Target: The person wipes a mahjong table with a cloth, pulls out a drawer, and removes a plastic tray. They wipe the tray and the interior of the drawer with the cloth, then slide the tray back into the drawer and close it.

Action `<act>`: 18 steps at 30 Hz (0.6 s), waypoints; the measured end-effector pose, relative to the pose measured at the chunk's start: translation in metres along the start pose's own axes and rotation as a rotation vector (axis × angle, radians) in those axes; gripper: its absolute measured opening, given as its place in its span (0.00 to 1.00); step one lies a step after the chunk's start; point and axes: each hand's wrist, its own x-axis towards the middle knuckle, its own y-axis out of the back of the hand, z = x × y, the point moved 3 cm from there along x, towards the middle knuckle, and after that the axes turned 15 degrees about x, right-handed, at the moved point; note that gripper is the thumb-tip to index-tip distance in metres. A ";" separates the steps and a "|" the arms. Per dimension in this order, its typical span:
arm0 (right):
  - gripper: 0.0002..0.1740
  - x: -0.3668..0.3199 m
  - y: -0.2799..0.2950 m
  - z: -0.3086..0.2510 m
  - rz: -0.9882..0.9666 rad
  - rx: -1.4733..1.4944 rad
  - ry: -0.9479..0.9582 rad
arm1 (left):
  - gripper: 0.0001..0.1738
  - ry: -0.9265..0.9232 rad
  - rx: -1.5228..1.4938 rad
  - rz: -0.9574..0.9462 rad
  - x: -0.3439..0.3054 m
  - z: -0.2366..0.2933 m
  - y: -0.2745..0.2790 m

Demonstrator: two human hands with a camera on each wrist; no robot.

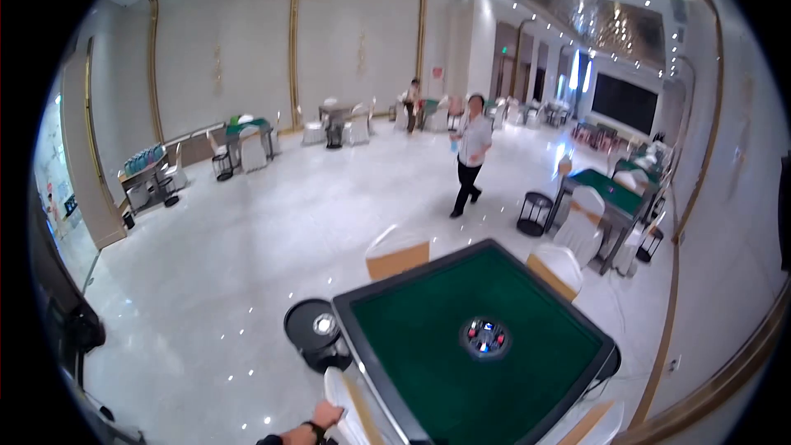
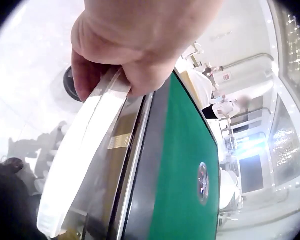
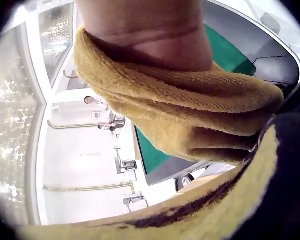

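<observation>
At the near left side of a mahjong table, my left hand grips the top of a chair back in a white cover. In the left wrist view its fingers and thumb curl over that edge, close beside the table's grey rim. My right hand shows only in the right wrist view, holding a mustard-yellow towel that bunches around it and hides the fingers. Green felt covers the tabletop, with a round control panel in its middle.
A round black side stand stands at the table's left corner. White-covered chairs with gold bands, such as one chair, surround the table. A person walks beyond it on the glossy floor. Another green table stands to the right.
</observation>
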 end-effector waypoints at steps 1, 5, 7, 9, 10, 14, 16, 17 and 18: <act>0.24 -0.001 0.002 0.003 0.002 -0.073 0.008 | 0.27 -0.157 -0.020 -0.001 0.005 -0.014 -0.010; 0.23 -0.015 -0.004 0.011 0.016 -0.312 0.008 | 0.26 0.064 0.156 -0.203 -0.029 -0.055 -0.023; 0.22 -0.010 -0.004 0.025 0.011 -0.417 0.001 | 0.26 -0.020 -0.035 -0.018 0.001 -0.023 0.012; 0.22 -0.013 -0.012 0.038 0.004 -0.495 -0.031 | 0.25 -0.176 -0.040 0.244 -0.019 -0.047 0.018; 0.21 -0.013 -0.016 0.043 -0.001 -0.527 -0.050 | 0.24 0.098 -0.001 -0.121 -0.018 -0.063 0.019; 0.20 0.016 -0.031 0.052 0.007 -0.747 -0.001 | 0.25 0.112 -0.014 -0.060 -0.018 -0.088 0.055; 0.19 0.025 -0.040 0.062 -0.067 -0.866 0.029 | 0.25 0.139 -0.014 -0.029 -0.031 -0.113 0.057; 0.19 0.029 -0.043 0.066 -0.140 -0.933 0.053 | 0.26 0.155 -0.017 -0.018 -0.036 -0.120 0.063; 0.19 0.035 -0.044 0.070 -0.237 -1.015 0.097 | 0.26 0.165 -0.017 -0.010 -0.037 -0.125 0.070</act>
